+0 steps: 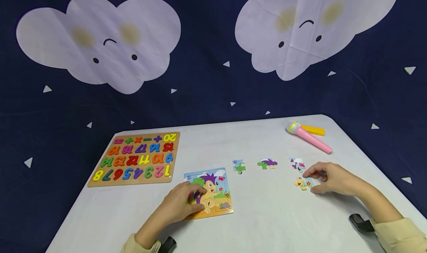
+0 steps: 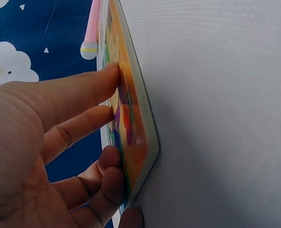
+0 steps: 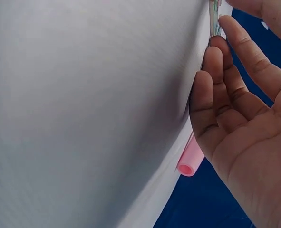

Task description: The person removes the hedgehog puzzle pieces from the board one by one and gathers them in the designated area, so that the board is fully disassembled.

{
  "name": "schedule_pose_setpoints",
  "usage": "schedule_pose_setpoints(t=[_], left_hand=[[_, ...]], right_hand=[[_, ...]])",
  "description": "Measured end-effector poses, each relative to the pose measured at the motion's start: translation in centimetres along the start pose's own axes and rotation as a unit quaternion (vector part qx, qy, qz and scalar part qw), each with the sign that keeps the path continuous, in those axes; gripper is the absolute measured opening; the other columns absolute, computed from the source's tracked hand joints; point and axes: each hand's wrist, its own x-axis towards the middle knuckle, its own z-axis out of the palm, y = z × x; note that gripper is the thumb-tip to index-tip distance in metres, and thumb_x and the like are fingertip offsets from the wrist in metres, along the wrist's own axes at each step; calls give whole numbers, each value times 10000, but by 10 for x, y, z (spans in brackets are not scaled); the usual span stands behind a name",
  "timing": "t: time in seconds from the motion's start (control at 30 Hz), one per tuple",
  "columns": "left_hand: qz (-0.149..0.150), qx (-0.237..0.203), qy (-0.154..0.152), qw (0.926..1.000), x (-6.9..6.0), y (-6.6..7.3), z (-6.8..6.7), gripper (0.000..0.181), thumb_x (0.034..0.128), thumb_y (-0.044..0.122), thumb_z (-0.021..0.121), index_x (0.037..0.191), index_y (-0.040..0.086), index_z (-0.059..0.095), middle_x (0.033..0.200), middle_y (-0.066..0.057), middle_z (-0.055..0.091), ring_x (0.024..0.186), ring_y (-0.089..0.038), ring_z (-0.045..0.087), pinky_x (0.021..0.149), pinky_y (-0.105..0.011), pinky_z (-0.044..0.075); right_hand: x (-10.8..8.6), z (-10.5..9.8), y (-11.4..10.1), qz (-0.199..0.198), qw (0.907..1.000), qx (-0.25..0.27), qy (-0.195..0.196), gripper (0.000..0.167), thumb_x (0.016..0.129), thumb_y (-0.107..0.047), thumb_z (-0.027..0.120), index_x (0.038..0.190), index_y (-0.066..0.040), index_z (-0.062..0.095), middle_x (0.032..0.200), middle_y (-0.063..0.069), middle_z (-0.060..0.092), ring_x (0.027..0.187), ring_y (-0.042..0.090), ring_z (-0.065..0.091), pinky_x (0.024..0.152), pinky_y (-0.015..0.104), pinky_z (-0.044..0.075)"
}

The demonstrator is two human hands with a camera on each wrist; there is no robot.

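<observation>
The framed hedgehog jigsaw [image 1: 220,201] lies on the table in front of the left hand [image 1: 183,203]. This hand rests its thumb and fingertips on the picture's left part, hiding some of it; the left wrist view shows the board's orange edge [image 2: 139,137] flat on the table. At the right, the right hand [image 1: 337,179] pinches a puzzle piece with a red flower [image 1: 309,183] between thumb and index finger, low at the table. Touching or just beside that piece is a yellow puzzle piece [image 1: 299,183]. A purple-and-blue puzzle piece [image 1: 297,165] lies just beyond.
Two more loose pieces, a green-and-blue one [image 1: 238,166] and a purple-and-green one [image 1: 267,163], lie mid-table. A wooden number board [image 1: 133,159] is at the back left. A pink toy microphone [image 1: 311,138] and a yellow block [image 1: 313,130] sit at the back right.
</observation>
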Motion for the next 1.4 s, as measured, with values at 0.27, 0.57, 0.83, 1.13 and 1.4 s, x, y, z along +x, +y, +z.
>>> schedule_pose_setpoints(t=[0.27, 0.57, 0.83, 1.13, 1.4], left_hand=[[41, 53, 103, 9999, -3, -1, 1, 404, 849, 307, 930, 1225, 256, 793, 849, 54, 547, 824, -140, 455, 687, -298, 339], [26, 153, 469, 9988, -15, -4, -5, 335, 839, 308, 934, 1148, 263, 810, 943, 78, 619, 915, -126, 530, 746, -317, 465], [418, 360, 260, 9981, -31, -9, -9, 413, 902, 313, 886, 1295, 263, 771, 1333, 1, 669, 1276, -249, 634, 1065, -557, 580], [561, 595, -501, 9954, -45, -8, -9, 521, 954, 435, 809, 1454, 399, 667, 1663, -137, 464, 1508, -434, 480, 1142, -688, 481], [567, 695, -651, 9938, -46, -9, -7, 492, 965, 424, 800, 1441, 404, 678, 1673, -154, 442, 1526, -423, 455, 1166, -675, 468]], right_hand=[[8, -5, -10, -277, 9995, 15, 136, 414, 818, -209, 940, 1164, -84, 752, 1062, -12, 725, 904, -25, 607, 780, 190, 585], [30, 3, -49, -788, 9966, -17, 229, 311, 907, -182, 867, 1174, -76, 750, 987, -25, 718, 886, 3, 622, 766, 200, 578], [57, 25, -90, -1070, 9941, -144, -65, 322, 935, -232, 839, 1198, -74, 745, 992, -14, 720, 910, 44, 637, 781, 227, 588], [84, 60, -130, -1308, 9910, -27, -299, 321, 927, -211, 832, 1206, -75, 749, 987, -2, 727, 934, 111, 652, 834, 331, 616], [103, 96, -160, -1481, 9873, -169, -558, 332, 928, -230, 833, 1219, -96, 746, 984, -14, 719, 933, 116, 634, 847, 289, 565]])
